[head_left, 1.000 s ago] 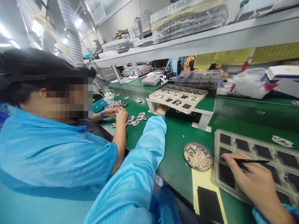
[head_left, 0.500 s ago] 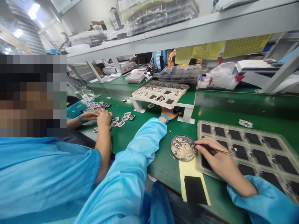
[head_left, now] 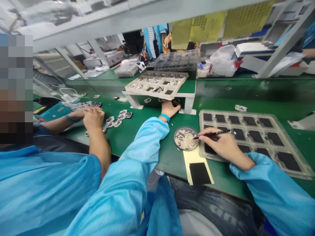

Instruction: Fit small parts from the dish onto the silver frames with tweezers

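Observation:
My left hand [head_left: 169, 108] reaches under a raised white stand [head_left: 189, 104], its fingers curled on a small dark part [head_left: 176, 102]. My right hand [head_left: 220, 145] pinches a thin black stick tool [head_left: 214, 133]. It rests on the left edge of a clear tray [head_left: 292, 131] with dark pockets. One end of the tool points at a round dish [head_left: 185, 138] of small beige pieces. A yellow sheet [head_left: 190, 157] carrying a black square lies just in front of the dish.
A beige tray [head_left: 157, 84] of small parts sits on the stand, with stacked clear trays [head_left: 177, 60] behind it. At left a co-worker's hands [head_left: 90, 117] work among several loose parts [head_left: 118, 119] on the green table [head_left: 246, 93]. One loose part [head_left: 240, 108] lies beyond my tray.
My right hand moved left from the tray's pockets to the dish with the tool. My left hand shifted right under the stand onto a dark part. The view tilted down and right.

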`<state>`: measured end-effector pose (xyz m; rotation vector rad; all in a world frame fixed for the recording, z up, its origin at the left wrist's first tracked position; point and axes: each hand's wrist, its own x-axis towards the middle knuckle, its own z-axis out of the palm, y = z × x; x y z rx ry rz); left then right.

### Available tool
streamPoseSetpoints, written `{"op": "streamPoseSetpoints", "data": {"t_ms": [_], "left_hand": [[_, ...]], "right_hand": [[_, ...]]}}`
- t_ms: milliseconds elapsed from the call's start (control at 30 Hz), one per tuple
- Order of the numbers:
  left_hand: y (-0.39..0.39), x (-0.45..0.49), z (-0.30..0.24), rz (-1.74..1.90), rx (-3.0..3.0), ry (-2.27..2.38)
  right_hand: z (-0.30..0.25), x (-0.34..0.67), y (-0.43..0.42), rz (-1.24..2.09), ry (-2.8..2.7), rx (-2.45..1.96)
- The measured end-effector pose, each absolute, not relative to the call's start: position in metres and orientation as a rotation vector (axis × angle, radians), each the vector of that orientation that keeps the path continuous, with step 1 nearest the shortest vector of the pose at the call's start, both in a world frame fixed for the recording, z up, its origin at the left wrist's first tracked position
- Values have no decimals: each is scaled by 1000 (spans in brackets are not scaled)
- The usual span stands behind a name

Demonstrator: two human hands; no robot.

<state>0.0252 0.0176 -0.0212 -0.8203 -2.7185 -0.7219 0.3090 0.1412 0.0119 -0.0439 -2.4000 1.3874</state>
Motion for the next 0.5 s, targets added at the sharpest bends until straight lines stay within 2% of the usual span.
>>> {"op": "streamPoseSetpoints", "data": {"t_ms": [100, 167, 233, 400, 500], "left_hand": [[9, 53, -29, -1332, -826, -2503], [6, 73, -30, -1800, -780, -2307], [5, 95, -26, -2115, -753, -2192], [4, 143, -6, -2601, -1047, -2140], [1, 160, 0, -2603, -1285, -2178]], "right_hand": [[19, 317, 145, 1420, -2483, -14], [21, 321, 145, 1385, -2535, 119], [20, 324, 141, 1287, -2588, 288], [13, 325, 127, 1105, -2673, 467], [10, 325, 125, 1092, -2691, 466]]}}
